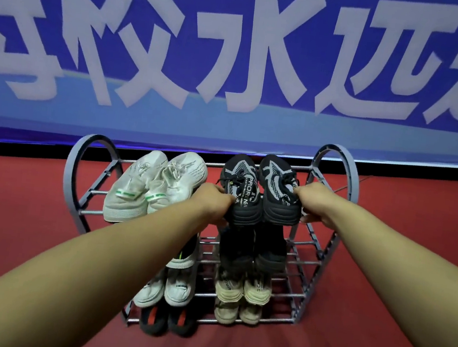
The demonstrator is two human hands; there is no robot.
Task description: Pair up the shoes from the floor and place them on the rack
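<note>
Dim even light, soft overall focus, wide-angle bowing at edges, lower rack tiers shadowed

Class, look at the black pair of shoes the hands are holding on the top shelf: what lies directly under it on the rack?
Under the black pair of shoes sits another dark pair, then a beige pair lower on the rack. The dark pair's toes are covered.

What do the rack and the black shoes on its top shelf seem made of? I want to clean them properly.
Rack: rails look like bare metal tube, shiny; grey arched ends matte, likely plastic, uncertain. Black shoes: woven mesh uppers with grey pattern, matte ribbed heels, probably rubber.
</note>
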